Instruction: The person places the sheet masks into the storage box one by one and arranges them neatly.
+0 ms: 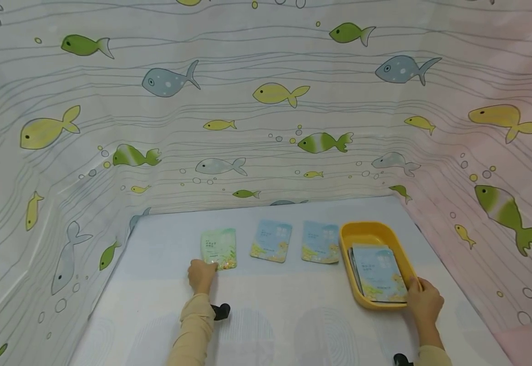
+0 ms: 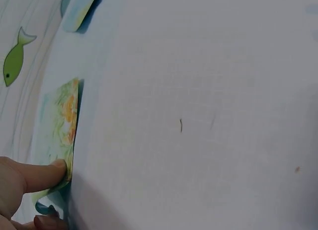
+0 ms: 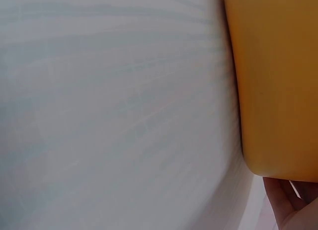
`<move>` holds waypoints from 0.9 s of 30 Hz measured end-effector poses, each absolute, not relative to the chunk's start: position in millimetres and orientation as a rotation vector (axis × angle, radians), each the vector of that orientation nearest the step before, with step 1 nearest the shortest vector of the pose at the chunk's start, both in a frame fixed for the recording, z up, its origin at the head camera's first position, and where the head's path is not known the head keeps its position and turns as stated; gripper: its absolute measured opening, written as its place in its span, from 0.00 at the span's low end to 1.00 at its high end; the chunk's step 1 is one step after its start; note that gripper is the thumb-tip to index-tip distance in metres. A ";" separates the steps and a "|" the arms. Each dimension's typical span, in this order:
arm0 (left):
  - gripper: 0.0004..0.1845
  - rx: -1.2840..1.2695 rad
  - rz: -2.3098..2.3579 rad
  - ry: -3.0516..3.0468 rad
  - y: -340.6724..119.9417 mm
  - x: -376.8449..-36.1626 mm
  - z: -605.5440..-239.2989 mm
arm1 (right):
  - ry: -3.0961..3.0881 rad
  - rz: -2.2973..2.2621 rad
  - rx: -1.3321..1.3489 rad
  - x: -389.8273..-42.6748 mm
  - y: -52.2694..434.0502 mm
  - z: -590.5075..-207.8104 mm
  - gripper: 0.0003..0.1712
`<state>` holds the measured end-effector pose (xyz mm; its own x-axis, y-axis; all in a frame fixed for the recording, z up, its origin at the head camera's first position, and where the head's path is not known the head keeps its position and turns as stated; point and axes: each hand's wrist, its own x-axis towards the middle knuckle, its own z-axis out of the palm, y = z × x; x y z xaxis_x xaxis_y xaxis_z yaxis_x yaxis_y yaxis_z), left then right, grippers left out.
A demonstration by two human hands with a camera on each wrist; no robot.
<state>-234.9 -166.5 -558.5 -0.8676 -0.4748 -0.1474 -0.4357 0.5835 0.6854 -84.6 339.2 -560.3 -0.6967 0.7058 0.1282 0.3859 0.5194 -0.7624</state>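
1. Green-printed, flat rectangular, glossy film packet (image 1: 218, 248): lay well left of the yellow, rounded-rectangular plastic basket (image 1: 371, 230), beyond two blue-printed rectangular film packets (image 1: 271, 241).
2. Left hand (image 1: 200, 277): thumb and fingers pinched the green-printed packet's near left corner; a light, even pinch seemed best for avoiding creases.
3. Right hand (image 1: 426, 301): fingers curled over the basket's near right rim; a steady hold appeared sufficient.
4. Obscured: the left wrist view cut off most of the left hand; whatever lay under the basket's blue top packet (image 1: 376, 269) was largely hidden.
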 end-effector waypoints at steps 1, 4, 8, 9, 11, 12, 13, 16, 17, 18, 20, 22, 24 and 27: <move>0.19 0.794 -1.176 -2.745 -167.3 -234.3 -558.6 | -2.341 1.020 -0.897 -84.6 338.8 -560.2 0.23; 0.14 0.794 -1.213 -2.705 -169.9 -232.0 -559.9 | -2.349 1.024 -0.904 -84.2 337.3 -559.1 0.23; 0.12 0.795 -1.269 -2.631 -172.4 -229.8 -561.3 | -2.348 1.024 -0.910 -84.1 336.2 -557.7 0.23; 0.13 0.798 -1.283 -2.611 -172.8 -229.7 -561.8 | -2.343 1.022 -0.911 -84.0 336.2 -557.3 0.23; 0.14 0.808 -1.309 -2.588 -173.0 -229.9 -562.6 | -2.339 1.015 -0.912 -84.3 336.4 -557.0 0.23; 0.15 0.810 -1.318 -2.576 -173.1 -230.2 -563.1 | -2.338 1.013 -0.910 -84.5 336.6 -557.0 0.23; 0.15 0.812 -1.330 -2.565 -173.2 -230.4 -563.6 | -2.337 1.012 -0.909 -84.7 336.9 -557.1 0.23; 0.16 0.815 -1.362 -2.537 -174.7 -231.1 -565.8 | -2.343 1.007 -0.904 -85.0 337.5 -557.6 0.23; 0.16 0.814 -1.374 -2.527 -175.6 -231.1 -566.4 | -2.346 1.005 -0.903 -85.0 337.8 -558.0 0.23; 0.16 0.809 -1.390 -2.519 -176.9 -231.3 -567.0 | -2.349 1.003 -0.903 -85.0 338.0 -558.4 0.22; 0.16 0.792 -1.435 -2.497 -179.1 -231.1 -566.4 | -2.353 0.999 -0.905 -84.8 338.6 -559.4 0.22; 0.16 0.778 -1.511 -2.461 -181.0 -230.6 -565.2 | -2.353 0.997 -0.906 -84.8 338.9 -559.9 0.22; 0.17 0.754 -1.632 -2.405 -182.6 -229.8 -564.5 | -2.354 0.999 -0.905 -85.2 339.0 -560.1 0.23; 0.19 0.730 -1.787 -2.324 -182.8 -228.1 -563.8 | -2.348 0.999 -0.907 -85.3 338.8 -559.6 0.23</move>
<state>-228.1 -182.8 -563.8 -0.8766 -0.4411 -0.1924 -0.2992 0.1863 0.9358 -85.3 338.8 -559.6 -0.6937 0.7087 0.1286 0.3990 0.5268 -0.7505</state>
